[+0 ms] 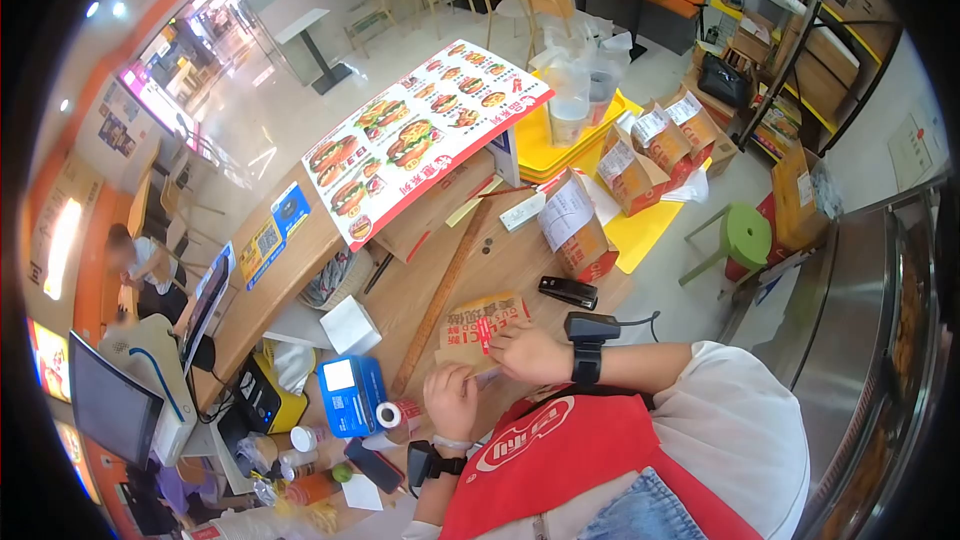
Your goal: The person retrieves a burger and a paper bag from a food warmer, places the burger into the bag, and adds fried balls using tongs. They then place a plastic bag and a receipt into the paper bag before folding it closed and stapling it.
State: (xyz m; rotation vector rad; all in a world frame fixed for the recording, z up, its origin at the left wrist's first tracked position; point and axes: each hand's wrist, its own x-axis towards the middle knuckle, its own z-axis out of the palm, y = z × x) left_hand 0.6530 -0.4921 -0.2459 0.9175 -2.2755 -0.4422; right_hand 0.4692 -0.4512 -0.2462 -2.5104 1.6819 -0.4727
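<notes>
A brown paper bag (pixel 462 336) with red and dark print lies on the wooden counter in front of my body. My right hand (pixel 530 352) is closed at its right edge, by a small red and white strip (pixel 485 336). Below the bag, my left hand (pixel 450 402) has its fingers pinched together at the near edge, close to my right hand. The fingertips of both hands are partly hidden. A black stapler (pixel 568 292) rests just above my right hand. Along the bag's left side runs a long wooden strip (pixel 436 302).
Packed paper bags with receipts (pixel 572 225) stand beside yellow trays (pixel 640 240) at the right. A menu board (pixel 420 135) spans the counter's far side. A blue device (pixel 350 395), a paper roll (pixel 390 416), a phone (pixel 374 464) and cups (pixel 305 438) sit at left. One person (pixel 145 262) sits beyond the counter.
</notes>
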